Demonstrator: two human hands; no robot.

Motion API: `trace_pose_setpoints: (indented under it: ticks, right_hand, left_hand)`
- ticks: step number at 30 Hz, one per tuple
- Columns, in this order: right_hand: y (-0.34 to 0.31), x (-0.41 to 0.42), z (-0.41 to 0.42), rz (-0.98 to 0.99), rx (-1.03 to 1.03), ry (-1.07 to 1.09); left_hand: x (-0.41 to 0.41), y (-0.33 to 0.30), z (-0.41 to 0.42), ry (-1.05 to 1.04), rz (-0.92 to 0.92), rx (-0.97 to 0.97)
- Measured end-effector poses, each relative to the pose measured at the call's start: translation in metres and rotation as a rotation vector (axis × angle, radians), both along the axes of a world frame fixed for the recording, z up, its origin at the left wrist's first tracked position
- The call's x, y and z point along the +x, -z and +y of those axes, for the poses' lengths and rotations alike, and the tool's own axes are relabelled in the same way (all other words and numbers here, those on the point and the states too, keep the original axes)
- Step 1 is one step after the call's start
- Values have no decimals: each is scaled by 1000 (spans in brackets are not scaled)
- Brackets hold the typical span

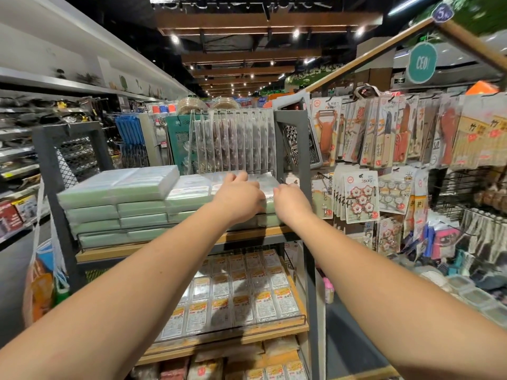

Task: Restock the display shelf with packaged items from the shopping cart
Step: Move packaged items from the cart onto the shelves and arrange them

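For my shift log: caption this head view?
Both hands, left hand and right hand, settle a clear-wrapped pale green pack onto the shelf stack.

Orange peelers (325, 138) and sticky hook cards (360, 197) hang right; a round teal sign (421, 63) above.

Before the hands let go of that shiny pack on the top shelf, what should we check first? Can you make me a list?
1. Both hands on the pack: the left hand and right hand both rest on the clear pack. Ok.
2. Pack lies flat on the stack of green packs: looks level. Ok.
3. Pack inside the shelf's wire rail: hidden behind the arms. Cannot tell.
4. Pack clear of the gray post: the right hand covers that edge. Cannot tell.
5. Hanging packs behind untouched: they hang straight. Ok.
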State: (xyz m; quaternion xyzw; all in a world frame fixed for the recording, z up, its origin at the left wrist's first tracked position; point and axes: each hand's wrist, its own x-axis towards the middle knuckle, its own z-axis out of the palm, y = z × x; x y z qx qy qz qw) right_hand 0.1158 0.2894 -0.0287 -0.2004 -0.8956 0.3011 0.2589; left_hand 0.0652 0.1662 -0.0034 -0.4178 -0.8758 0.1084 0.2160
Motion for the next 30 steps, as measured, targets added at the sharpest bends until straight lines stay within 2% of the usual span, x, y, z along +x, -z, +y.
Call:
trace_pose_setpoints:
  ticks: [7, 10, 12, 15, 18, 20, 25, 30]
  right_hand:
    - [10, -3, 8, -42, 14, -44]
    - [19, 1, 7, -4, 47, -79]
    - [24, 11, 2, 128, 77, -87]
    - [33, 36, -24, 407, 44, -119]
    - [53, 53, -72, 460, -165, -276]
    - [68, 61, -104, 450, -311, -379]
    - [123, 49, -206, 176, -662, -611]
    - [184, 48, -333, -154, -803, -778]
  left_hand:
    - [-6, 9, 1, 53, 65, 53]
    - [-3, 12, -3, 87, 103, 138]
    - [8, 11, -10, 143, 91, 298]
    - [31, 20, -39, 184, -83, 718]
    - [52, 50, -83, 147, -303, 1037]
    - [65, 71, -111, 108, -410, 1181]
    - [78, 145, -207, -204, -638, 1435]
    - [102, 225, -342, -543, -669, 1618]
